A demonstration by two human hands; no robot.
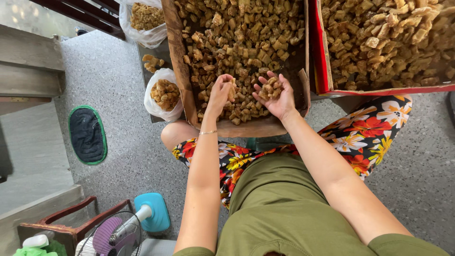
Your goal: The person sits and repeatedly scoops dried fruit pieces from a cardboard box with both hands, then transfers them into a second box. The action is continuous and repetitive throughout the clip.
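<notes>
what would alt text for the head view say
Seen from above, a seated person's left hand picks a golden-brown fried piece while the right hand cups a small pile, both over a cardboard box full of such pieces. A second box sits to the right, two plastic bags to the left, a fan on the speckled floor.

Single view, head-worn camera. It is looking steeply down from above the seated person's torso, facing forward and downward along both forearms. The left hand and right hand are sitting near frame centre, close to the lens. The cardboard tray is filling the upper middle; a red-edged box is running off the upper right. The speckled floor is spreading at left, with a fan cropped at the bottom edge. No second view is sharing the scene.
</notes>
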